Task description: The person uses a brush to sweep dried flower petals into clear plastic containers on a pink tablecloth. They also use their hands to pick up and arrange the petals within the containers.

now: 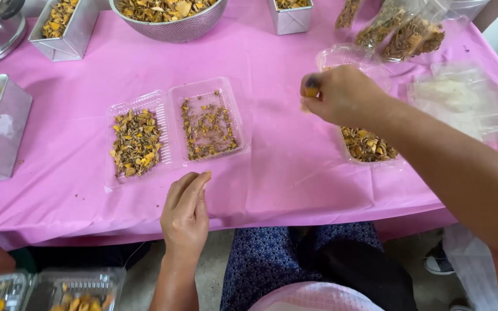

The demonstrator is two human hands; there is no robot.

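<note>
Bench (295,167) under a pink cover. Right hand (341,95) raised above it, fingers pinched on a small pinch of yellow-brown dried pieces (310,92) at the thumb tip. Directly beneath and behind that hand, a clear plastic tray (370,147) partly filled with the same dried chips, mostly hidden by the wrist. Left hand (187,213) lies at the near edge of the bench, fingers straight and together, holding nothing, just below an opened clear hinged container (171,132). Its two halves lie side by side: left half with a denser heap of dried chips, right half with a thinner scatter. Far edge: a perforated metal bowl (171,26) heaped with the same material, flanked by square metal tins (64,29), also filled. Top right: clear bags (402,31) of dried material, and a pile of empty clear plastic (462,103) near them. Lower left corner, below bench level: another clear container (76,288) with yellow pieces.
</note>
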